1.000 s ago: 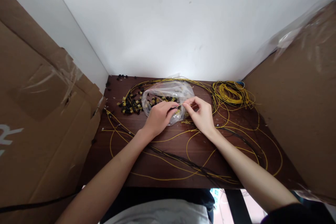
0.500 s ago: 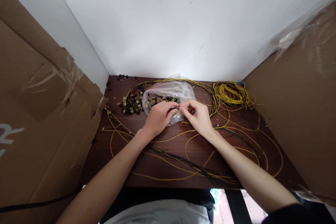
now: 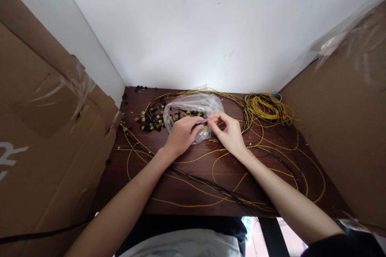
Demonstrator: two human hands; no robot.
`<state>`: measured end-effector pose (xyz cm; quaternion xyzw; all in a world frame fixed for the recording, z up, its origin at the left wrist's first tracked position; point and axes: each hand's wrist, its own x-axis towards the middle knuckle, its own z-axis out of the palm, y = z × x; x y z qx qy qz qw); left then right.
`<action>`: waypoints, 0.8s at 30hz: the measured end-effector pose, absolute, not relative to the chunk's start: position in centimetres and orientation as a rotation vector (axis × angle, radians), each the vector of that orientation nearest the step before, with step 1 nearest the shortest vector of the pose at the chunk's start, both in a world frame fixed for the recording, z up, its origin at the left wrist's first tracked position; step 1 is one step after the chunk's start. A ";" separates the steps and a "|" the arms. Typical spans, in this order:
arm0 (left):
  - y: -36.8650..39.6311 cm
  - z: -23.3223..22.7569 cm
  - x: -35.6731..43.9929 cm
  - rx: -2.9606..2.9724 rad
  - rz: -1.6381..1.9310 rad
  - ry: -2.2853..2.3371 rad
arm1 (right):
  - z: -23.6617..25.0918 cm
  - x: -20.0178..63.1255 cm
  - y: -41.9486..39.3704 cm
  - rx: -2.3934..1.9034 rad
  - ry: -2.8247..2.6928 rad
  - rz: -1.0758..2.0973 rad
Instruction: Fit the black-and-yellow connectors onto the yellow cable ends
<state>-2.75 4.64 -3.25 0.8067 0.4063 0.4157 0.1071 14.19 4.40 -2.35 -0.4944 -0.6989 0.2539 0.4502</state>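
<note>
My left hand (image 3: 181,134) is closed in a pinch on a thin dark wire (image 3: 205,121), whose tip sticks out past the thumb and forefinger. Facing it, my right hand (image 3: 228,132) pinches a thin yellow wire (image 3: 212,119) close to that tip. Only a narrow gap parts the fingertips, and the exact join between the wires is too small to make out. Beneath both hands lies a clear plastic bag (image 3: 194,106) with black and yellow connectors in it.
More black-and-yellow connectors (image 3: 150,121) are heaped left of the bag. A coil of yellow wire (image 3: 265,107) lies at the back right. Loose yellow and black wires (image 3: 211,184) cross the brown table (image 3: 187,174). Cardboard walls (image 3: 54,120) flank it, with a white wall (image 3: 196,28) behind.
My right fingertips have drawn slightly right, away from the left ones, and the small gap between them now shows more of the wire. My left hand has barely moved.
</note>
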 end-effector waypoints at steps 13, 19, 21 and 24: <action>4.7 -3.4 -2.7 2.378 1.215 1.172 | -2.4 14.1 4.2 -1.233 -1.714 0.584; 4.7 -3.3 -2.8 2.380 1.210 1.191 | -2.4 14.2 4.5 -1.269 -1.620 0.606; 4.7 -3.3 -2.8 2.380 1.213 1.194 | -2.4 14.3 4.5 -1.259 -1.633 0.608; 4.7 -3.3 -2.8 2.374 1.218 1.197 | -2.5 14.2 4.4 -1.236 -1.666 0.620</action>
